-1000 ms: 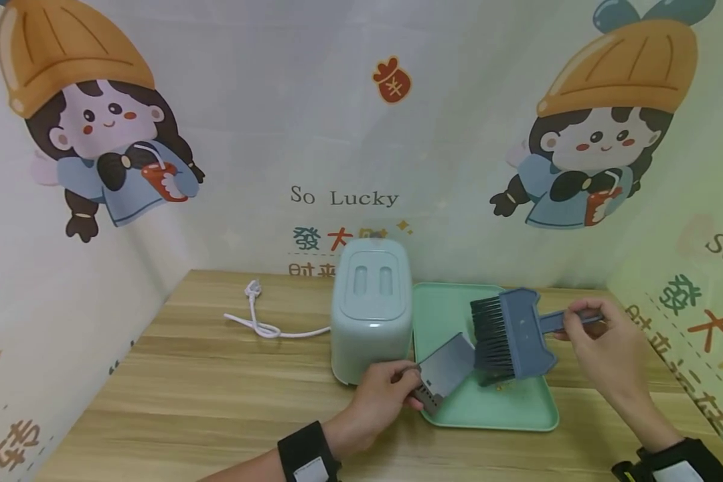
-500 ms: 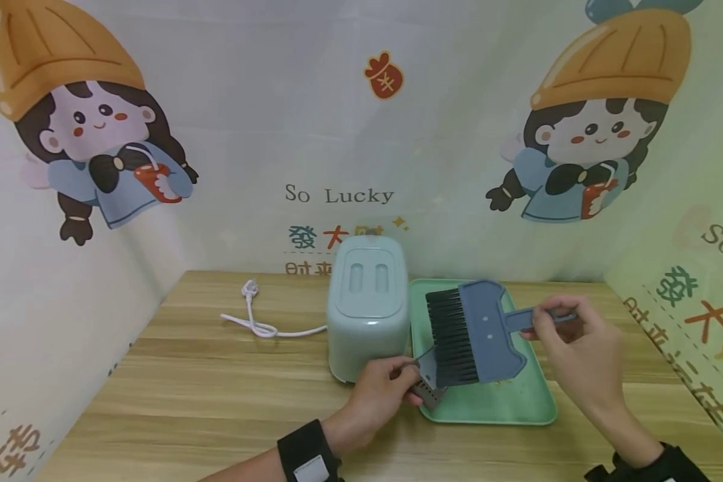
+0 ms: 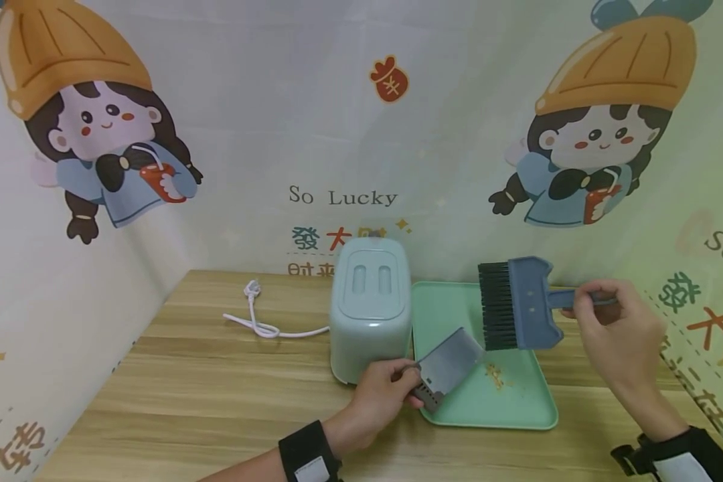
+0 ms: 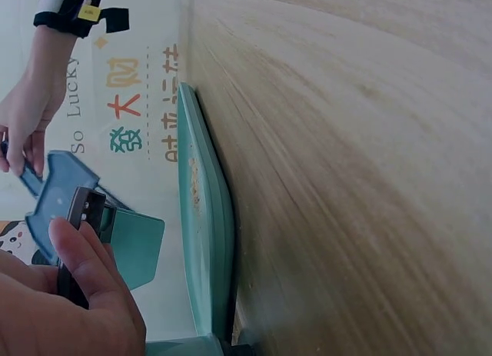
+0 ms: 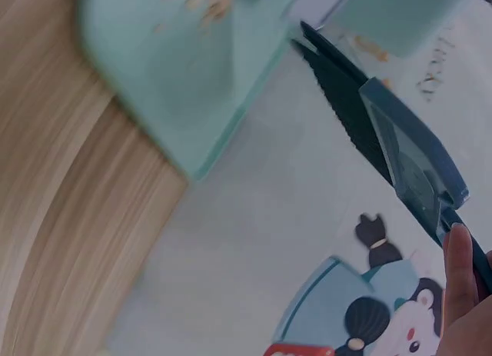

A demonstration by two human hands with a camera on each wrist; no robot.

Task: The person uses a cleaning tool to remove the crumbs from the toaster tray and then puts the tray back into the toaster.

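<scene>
My left hand (image 3: 381, 399) pinches the dark end of a grey metal crumb tray (image 3: 454, 361), tilted with its far edge toward the right. Under it lies a green tray (image 3: 524, 408), with a small pile of light brown crumbs (image 3: 494, 376) on its bottom. My right hand (image 3: 622, 338) grips the handle of a wide blue brush (image 3: 530, 304) with black bristles. The bristles face left, just past the crumb tray's far edge and raised over the green tray. In the right wrist view the brush (image 5: 411, 160) shows edge-on.
A pale green toaster (image 3: 370, 314) stands left of the green tray, right beside my left hand. Its white cord (image 3: 295, 333) lies looped on the wooden table (image 3: 217, 402) to the left. A printed cloth (image 3: 241, 134) hangs behind the table.
The brush passed leftward over the crumb tray, then came back right and up, uncovering the crumb tray and the crumb pile. My left hand stays nearly still.
</scene>
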